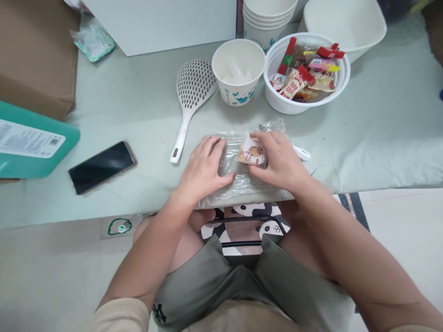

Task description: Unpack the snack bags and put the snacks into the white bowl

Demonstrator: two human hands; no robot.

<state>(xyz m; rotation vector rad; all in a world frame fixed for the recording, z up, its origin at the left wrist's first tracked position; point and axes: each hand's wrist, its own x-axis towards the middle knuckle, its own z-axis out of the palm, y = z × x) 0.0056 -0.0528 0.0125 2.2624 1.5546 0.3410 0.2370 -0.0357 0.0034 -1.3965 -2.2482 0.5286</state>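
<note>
A clear plastic bag (228, 182) lies flat and wrinkled near the table's front edge. On it sits a small wrapped snack (252, 151), its white wrapper printed in red. My right hand (278, 157) grips the snack's right side between thumb and fingers. Over the bag's left part rests my left hand (206, 166), thumb and fingers spread and nothing between them. From behind my right hand sticks out a white handle end (302, 153); the rest of that item is hidden.
Behind my hands are a white slotted skimmer (195, 85), a paper cup (238, 69), a white bowl (306, 103) of wrapped snacks, stacked cups (268, 18) and a white container (346, 23). Leftward lie a phone (103, 167), a green container (34, 138) and a cardboard box (38, 50).
</note>
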